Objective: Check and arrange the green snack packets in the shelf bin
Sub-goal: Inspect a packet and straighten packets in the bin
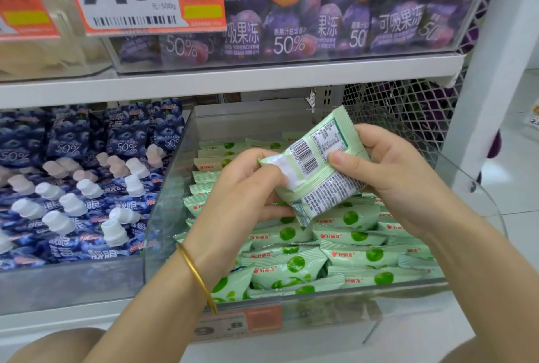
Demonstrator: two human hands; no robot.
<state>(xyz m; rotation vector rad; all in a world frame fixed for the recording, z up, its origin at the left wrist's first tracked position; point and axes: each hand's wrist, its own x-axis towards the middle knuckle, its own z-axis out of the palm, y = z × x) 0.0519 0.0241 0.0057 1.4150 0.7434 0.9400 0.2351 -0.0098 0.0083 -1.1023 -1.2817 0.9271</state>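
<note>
A: Stage?

B: Checking, I'd judge. One pale green glossy film packet (318,164) is held above the clear hard-plastic shelf bin (163,202), tilted, with its printed back and barcode toward the camera.

A: Grip?

B: The left hand (248,184) has its fingers curled round the packet's lower left end. The right hand (399,170) pinches the right side, thumb flat on the printed face, fingers behind.

A: The bin itself?

B: Partly ordered, by the look. At back left the green-dotted packets (350,246) stand on edge in rows. Toward the front they lie flat and overlapped, some askew. So arranging seems unfinished, and the held one has yet to go back.

A: Materials?

B: Pillow-shaped packets, puffy, with crimped saw-tooth ends and slick film that dents under the fingers. The bin walls are transparent and rigid, rounded at the right front corner. The neighbouring dark blue spouted pouches (73,187) carry white caps. A gold bangle (198,275) sits on the left wrist.
</note>
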